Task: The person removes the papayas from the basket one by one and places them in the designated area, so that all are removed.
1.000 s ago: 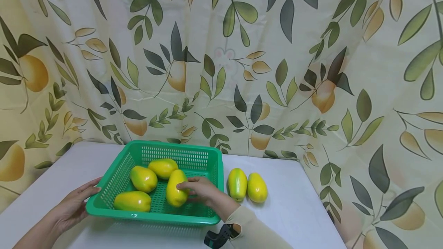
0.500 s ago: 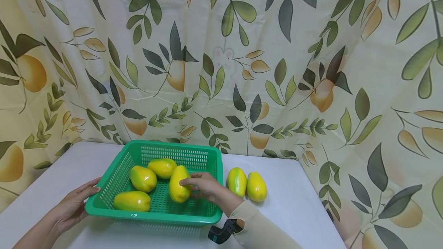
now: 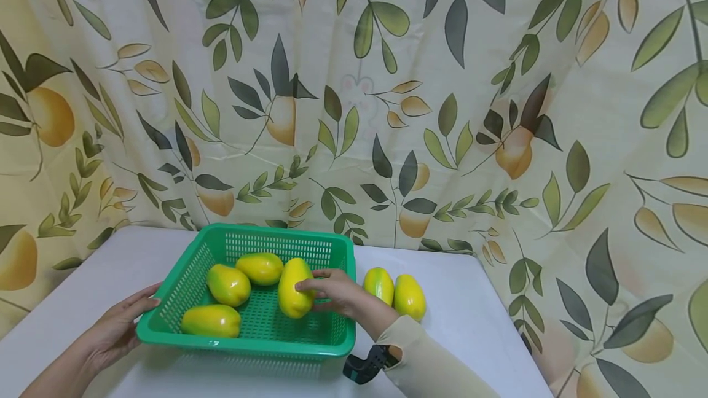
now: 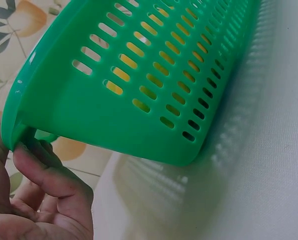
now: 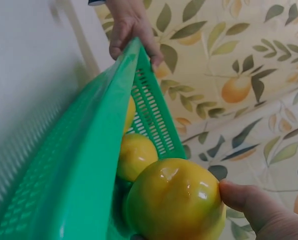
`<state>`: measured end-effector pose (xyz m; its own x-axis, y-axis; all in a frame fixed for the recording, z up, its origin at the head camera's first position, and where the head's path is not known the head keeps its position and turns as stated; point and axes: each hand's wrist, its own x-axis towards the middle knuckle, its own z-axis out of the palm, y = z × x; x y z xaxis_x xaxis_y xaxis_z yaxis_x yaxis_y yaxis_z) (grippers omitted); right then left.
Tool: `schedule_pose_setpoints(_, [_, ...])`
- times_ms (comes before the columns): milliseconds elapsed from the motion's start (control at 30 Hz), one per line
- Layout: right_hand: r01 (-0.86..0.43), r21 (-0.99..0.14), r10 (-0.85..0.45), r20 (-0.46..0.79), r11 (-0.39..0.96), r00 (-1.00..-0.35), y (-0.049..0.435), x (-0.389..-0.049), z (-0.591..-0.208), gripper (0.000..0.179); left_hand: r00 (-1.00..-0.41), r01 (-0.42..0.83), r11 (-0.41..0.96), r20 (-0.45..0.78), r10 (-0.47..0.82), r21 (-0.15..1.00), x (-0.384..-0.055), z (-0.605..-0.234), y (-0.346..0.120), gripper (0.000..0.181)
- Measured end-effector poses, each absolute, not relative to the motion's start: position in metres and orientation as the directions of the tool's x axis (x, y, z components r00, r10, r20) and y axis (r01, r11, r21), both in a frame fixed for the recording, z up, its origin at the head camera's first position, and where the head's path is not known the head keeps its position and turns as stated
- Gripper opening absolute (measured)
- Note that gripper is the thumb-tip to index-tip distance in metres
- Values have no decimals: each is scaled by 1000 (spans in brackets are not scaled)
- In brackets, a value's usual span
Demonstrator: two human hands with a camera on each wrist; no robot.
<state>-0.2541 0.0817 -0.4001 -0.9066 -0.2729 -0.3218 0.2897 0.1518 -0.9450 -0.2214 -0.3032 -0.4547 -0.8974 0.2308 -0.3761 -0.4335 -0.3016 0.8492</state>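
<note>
My right hand point(image 3: 338, 293) grips a glossy yellow mango point(image 3: 292, 300) with green tinges, thumb on its near face, over the right half of a green plastic basket point(image 3: 260, 350). In the right wrist view the thumb point(image 5: 248, 202) presses the held mango's point(image 5: 176, 200) side; the other fingers are mostly hidden behind the fruit. Three more mangoes point(image 3: 228, 286) lie in the basket's left and back part. My left hand point(image 3: 118, 327) holds the basket's rim at its left end, with fingers curled under the rim in the left wrist view point(image 4: 54, 195).
Two mangoes point(image 3: 410, 296) lie side by side on the white table point(image 3: 459, 336), right of the basket; my right arm partly covers them. A curtain point(image 3: 354, 78) printed with leaves and fruit hangs behind the table. My right wrist wears a black strap point(image 3: 367, 366).
My right hand has moved right and slightly away inside the basket, carrying the held mango with it. My left hand and the basket have stayed in place.
</note>
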Motion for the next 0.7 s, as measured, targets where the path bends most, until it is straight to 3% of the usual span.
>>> schedule_pose_setpoints(700, [306,-941,-325,-338,147,-883,98,-258,-387,69,-900,-426,-286,-371,227,858,-221,-456,-304,21])
